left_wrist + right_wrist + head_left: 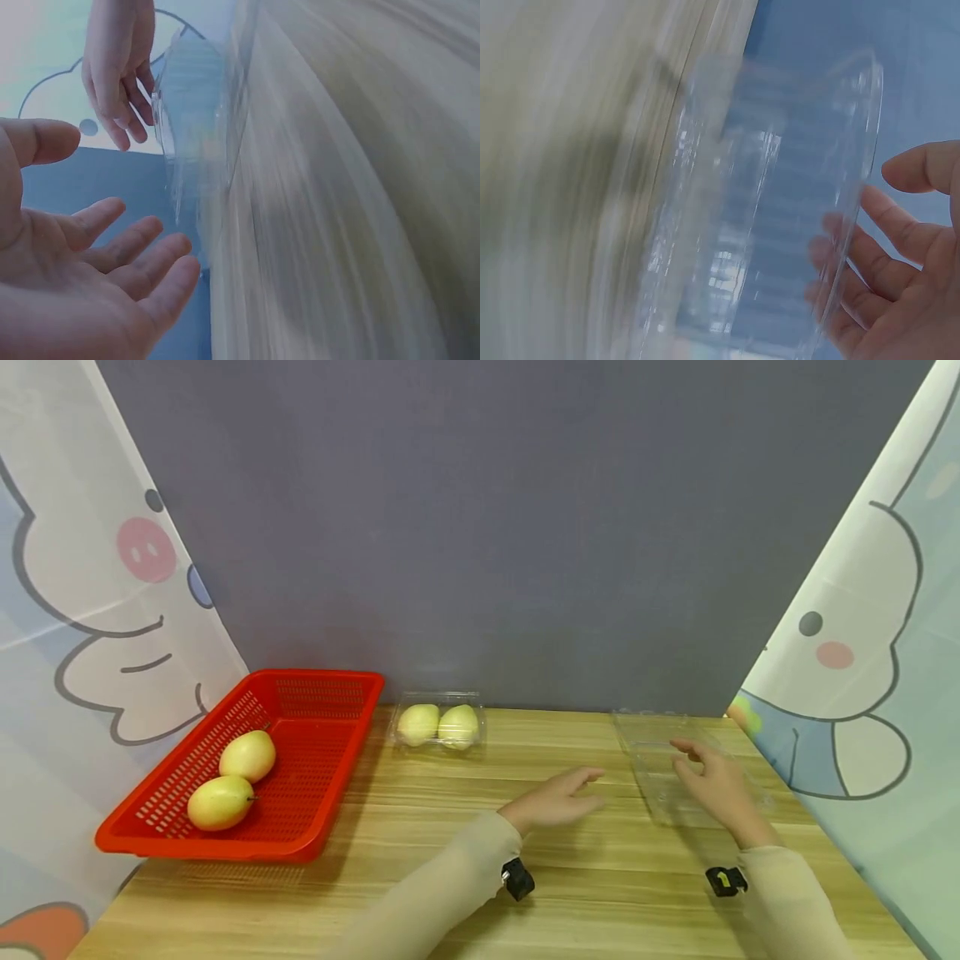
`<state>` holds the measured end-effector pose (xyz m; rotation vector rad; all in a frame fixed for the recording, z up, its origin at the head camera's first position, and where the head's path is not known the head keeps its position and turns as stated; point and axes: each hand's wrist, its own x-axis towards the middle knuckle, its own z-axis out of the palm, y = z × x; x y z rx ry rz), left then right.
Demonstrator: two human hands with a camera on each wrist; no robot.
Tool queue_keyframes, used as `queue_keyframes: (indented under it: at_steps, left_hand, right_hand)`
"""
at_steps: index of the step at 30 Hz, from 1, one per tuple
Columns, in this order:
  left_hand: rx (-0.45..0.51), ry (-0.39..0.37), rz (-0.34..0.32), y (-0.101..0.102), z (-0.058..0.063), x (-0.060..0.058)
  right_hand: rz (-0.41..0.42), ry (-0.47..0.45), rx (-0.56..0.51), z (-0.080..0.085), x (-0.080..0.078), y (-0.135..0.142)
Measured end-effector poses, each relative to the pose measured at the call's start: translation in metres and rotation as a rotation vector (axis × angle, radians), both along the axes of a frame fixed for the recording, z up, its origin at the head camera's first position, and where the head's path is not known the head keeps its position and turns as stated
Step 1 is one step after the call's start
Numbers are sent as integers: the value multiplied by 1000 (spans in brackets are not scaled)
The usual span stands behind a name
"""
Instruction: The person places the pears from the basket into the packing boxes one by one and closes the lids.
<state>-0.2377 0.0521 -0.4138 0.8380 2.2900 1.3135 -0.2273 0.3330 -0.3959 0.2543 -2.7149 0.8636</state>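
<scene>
At the right of the head view a clear plastic clamshell box (651, 762) lies on the wooden table. My right hand (716, 783) is over its right part, fingers loosely bent and thumb apart from them. In the right wrist view, fingertips (825, 255) show through the box's clear wall (780, 202), while the thumb stays off the rim. Left of the box, my left hand (558, 800) is above the table, pointing toward it. The left wrist view shows that hand's palm (82, 292) with nothing in it and the fingers spread.
Toward the back, another clear box (438, 697) contains two pale yellow pears (458, 727). A red plastic basket (322, 777) stands on the left, with two more pears (221, 803) inside. A grey panel (510, 543) rises behind the table (585, 902); printed cloths flank both sides.
</scene>
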Motion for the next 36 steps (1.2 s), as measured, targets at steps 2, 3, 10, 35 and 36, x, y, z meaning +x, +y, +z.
queue_keyframes:
  at_steps: [2, 3, 10, 35, 36]
  left_hand:
    - [17, -23, 0, 4, 0, 1]
    - [25, -36, 2, 7, 0, 1]
    - [53, -82, 0, 21, -3, 0]
    - [127, -236, 41, 61, -8, 8]
    - [132, -243, 42, 61, -8, 8]
  right_hand:
    - [-11, -6, -10, 0, 2, 6]
    - [-13, -16, -20, 0, 3, 9]
    - [-56, 24, -36, -1, 6, 32]
    - [-194, -232, -74, -16, 11, 94]
    - [-193, -271, -73, -16, 11, 96]
